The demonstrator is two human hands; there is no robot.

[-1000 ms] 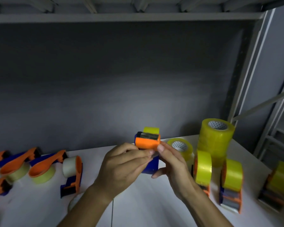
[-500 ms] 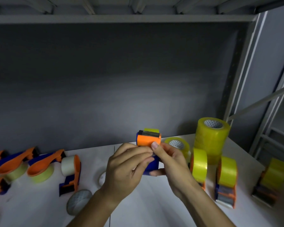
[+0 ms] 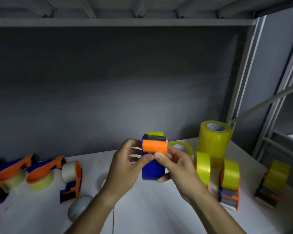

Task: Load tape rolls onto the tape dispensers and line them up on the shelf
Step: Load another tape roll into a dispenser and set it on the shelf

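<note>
I hold a blue and orange tape dispenser (image 3: pixel 154 168) above the white shelf (image 3: pixel 159 208), with a yellow roll showing behind its top. My left hand (image 3: pixel 125 168) pinches its front just under the orange flap with thumb and fingers. My right hand (image 3: pixel 178 168) grips its right side, thumb on the front, fingers curled beneath. Loaded dispensers with yellow rolls (image 3: pixel 203 166) (image 3: pixel 230 178) (image 3: pixel 274 181) stand in a row to the right. A stack of yellow rolls (image 3: pixel 214 141) and a single roll (image 3: pixel 182 147) sit behind them.
Several blue and orange dispensers with pale rolls (image 3: pixel 39 173) (image 3: pixel 7 173) (image 3: pixel 72 178) lie at the left. A grey tape roll (image 3: pixel 79 207) lies flat near the front. The grey back wall and a metal upright (image 3: pixel 240 92) close the shelf bay.
Both hands have lifted the dispenser slightly and brought their thumbs together under the orange flap. The view has shifted a little to the right.
</note>
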